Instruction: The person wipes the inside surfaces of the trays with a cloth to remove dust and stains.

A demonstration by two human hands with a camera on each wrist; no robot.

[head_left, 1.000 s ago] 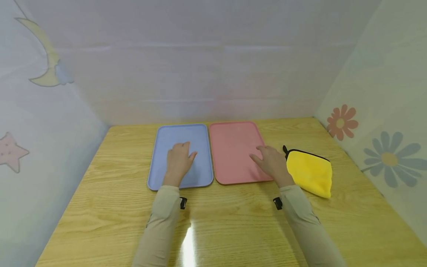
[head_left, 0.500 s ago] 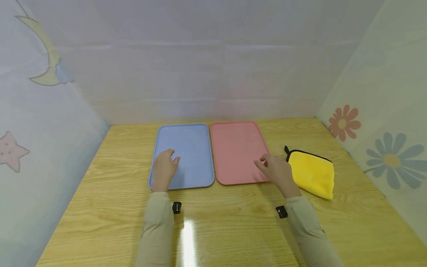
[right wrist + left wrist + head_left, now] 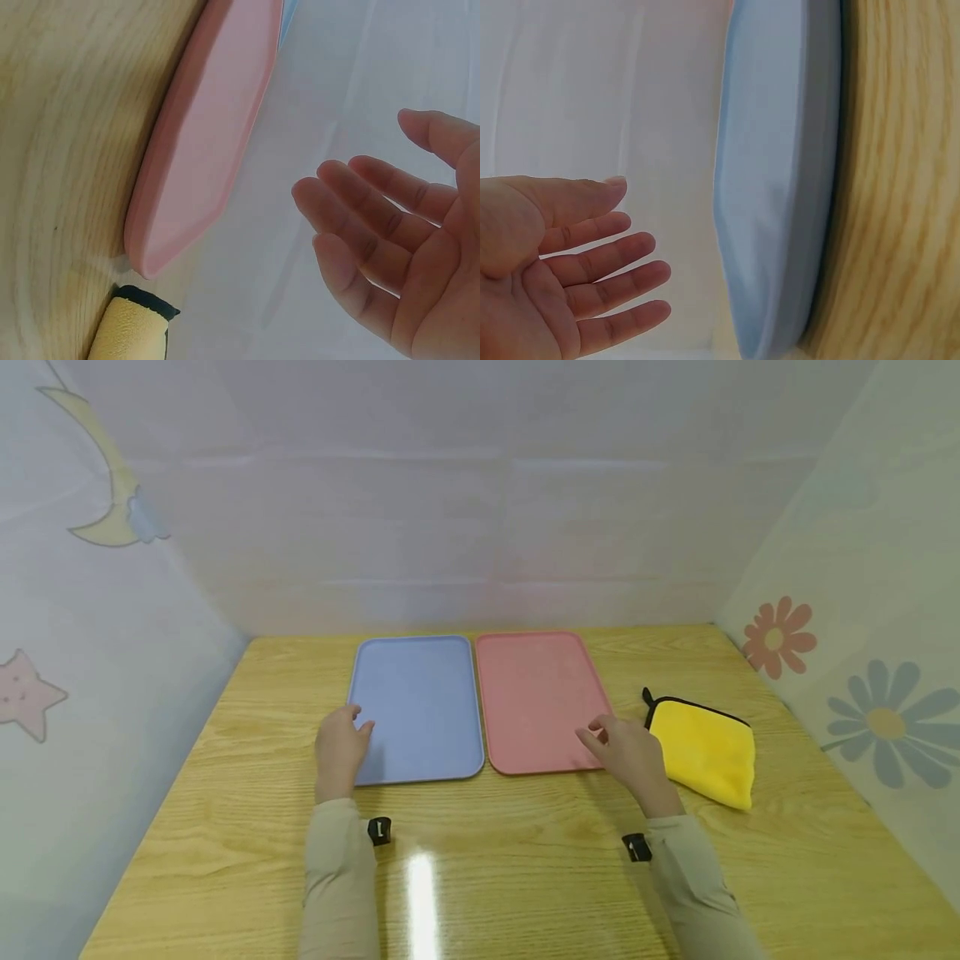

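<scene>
So your table point(image 3: 498, 868) is pale yellowish wood with visible grain, and there's a bright streak of glare point(image 3: 422, 902) on it around 7 o'clock. You've got a blue tray point(image 3: 418, 710) lying flat at 11 and a pink tray point(image 3: 543, 702) flat at 1, just beside each other. Over at your 2 o'clock there's a yellow cloth point(image 3: 703, 752), black-trimmed, its little loop point(image 3: 648, 696) pointing toward 10.

Before you, a wooden table point(image 3: 525, 868) carries a bright glare point(image 3: 422, 902); a pale wall point(image 3: 420, 518) stands behind. Your left wall point(image 3: 150, 693) shows a moon point(image 3: 112, 529) and star point(image 3: 28, 697), your right wall point(image 3: 847, 552) flowers point(image 3: 887, 723).
</scene>
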